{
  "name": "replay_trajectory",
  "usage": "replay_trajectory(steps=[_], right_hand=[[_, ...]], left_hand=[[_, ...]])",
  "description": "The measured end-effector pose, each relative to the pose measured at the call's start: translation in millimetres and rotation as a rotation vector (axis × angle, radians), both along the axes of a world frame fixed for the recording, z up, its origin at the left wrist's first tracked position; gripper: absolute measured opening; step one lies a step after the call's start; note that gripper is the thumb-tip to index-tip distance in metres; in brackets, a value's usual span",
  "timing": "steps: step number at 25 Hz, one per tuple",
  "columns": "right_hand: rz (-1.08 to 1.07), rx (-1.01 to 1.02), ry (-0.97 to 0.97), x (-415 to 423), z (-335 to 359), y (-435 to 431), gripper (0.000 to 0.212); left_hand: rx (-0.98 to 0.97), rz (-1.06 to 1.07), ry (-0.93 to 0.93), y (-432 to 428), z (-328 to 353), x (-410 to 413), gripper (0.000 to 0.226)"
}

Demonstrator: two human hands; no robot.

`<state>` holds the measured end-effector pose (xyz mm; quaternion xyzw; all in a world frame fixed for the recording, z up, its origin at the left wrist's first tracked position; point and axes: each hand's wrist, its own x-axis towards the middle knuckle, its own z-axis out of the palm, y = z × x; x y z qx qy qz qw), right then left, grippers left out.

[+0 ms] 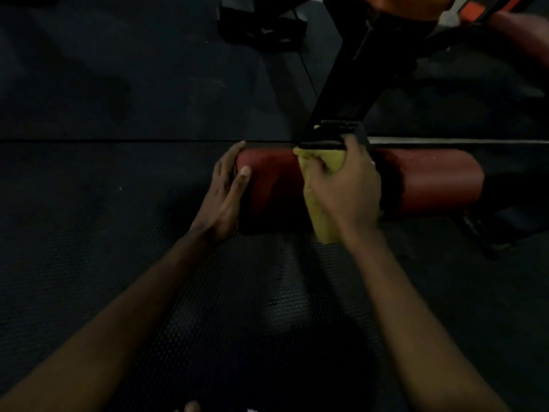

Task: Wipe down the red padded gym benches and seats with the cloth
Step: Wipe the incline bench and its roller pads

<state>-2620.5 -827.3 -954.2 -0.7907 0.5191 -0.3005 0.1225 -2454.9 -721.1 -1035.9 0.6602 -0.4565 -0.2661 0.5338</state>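
Observation:
A red padded roller [427,182] lies across the middle of the view, fixed to a black metal frame [341,93]. My right hand [344,185] grips a yellow cloth [322,221] and presses it against the roller near its middle, just below the frame's bracket. The cloth hangs down past my wrist. My left hand [228,191] rests flat against the roller's left end, thumb on the top of the pad, fingers extended. Another red pad [523,34] shows at the top right corner.
Dark rubber floor mats [118,203] lie all around, with a seam running left to right. More black machine parts [261,28] sit at the top centre. A black strut [487,236] runs under the roller's right end. The light is dim.

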Motion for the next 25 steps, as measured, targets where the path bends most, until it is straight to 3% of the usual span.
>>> replay_trajectory(steps=[2,6,10,12,15,20,23,25], right_hand=[[-0.021,-0.084,0.051,26.8,-6.7,23.5,0.059],[0.242,-0.06,0.047,11.2,-1.7,25.9,0.054],[0.064,0.03,0.034,-25.9,3.6,-6.0,0.053],[-0.008,0.008,0.061,-1.2,4.9,-5.3,0.054],[0.097,0.01,0.143,37.3,13.9,5.4,0.056],[0.188,0.206,0.258,14.6,38.2,-13.6,0.049],[0.159,0.297,0.375,53.3,48.6,-28.9,0.049],[0.242,0.393,0.469,91.6,49.3,-34.4,0.046]], left_hand=[[-0.035,0.008,0.054,7.0,-8.7,0.4,0.054],[-0.074,0.029,0.089,6.3,-13.6,3.9,0.055],[-0.059,-0.043,0.061,1.1,-6.5,-3.4,0.077],[-0.056,-0.012,0.045,-2.1,-4.5,-3.5,0.078],[-0.061,0.064,0.09,-6.3,-6.7,-6.5,0.07],[0.001,0.135,0.139,-0.5,-9.5,-17.3,0.079],[0.046,0.174,0.2,5.6,-4.1,-27.6,0.096],[0.036,0.167,0.213,8.9,-4.1,-33.7,0.093]])
